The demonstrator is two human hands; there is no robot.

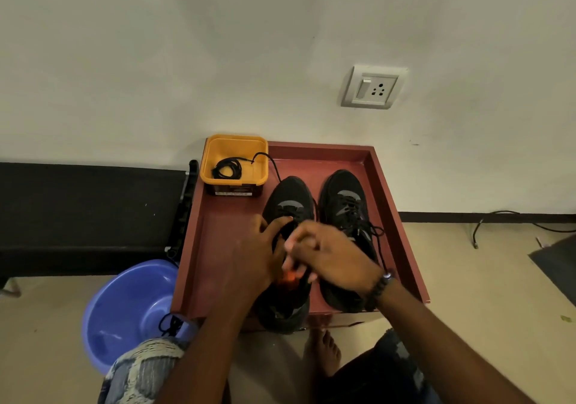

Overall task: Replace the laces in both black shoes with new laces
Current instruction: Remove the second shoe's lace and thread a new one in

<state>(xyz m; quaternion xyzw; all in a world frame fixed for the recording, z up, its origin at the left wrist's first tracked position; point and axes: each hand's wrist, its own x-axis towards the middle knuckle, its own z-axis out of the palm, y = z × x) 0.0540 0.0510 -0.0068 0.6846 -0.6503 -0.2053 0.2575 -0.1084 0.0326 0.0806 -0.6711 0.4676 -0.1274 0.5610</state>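
Two black shoes stand side by side on a red tray [218, 232]. The left shoe [291, 199] lies under both hands. My left hand [258, 254] rests on its lacing area with fingers spread over the tongue. My right hand [330, 257] is closed over the same spot, blurred, seemingly pinching a black lace. That new lace [274, 166] runs from the shoe's toe back into a yellow tub [233, 141], where a coiled black lace [227, 169] lies. The right shoe [344, 197] is laced, its ends loose to the right.
A purple plastic basin [124, 304] sits on the floor left of the tray, with a black lace [170, 325] draped over its rim. A black bench [87, 210] stands at left. A wall socket [374, 87] is above. My bare foot [324, 350] is below the tray.
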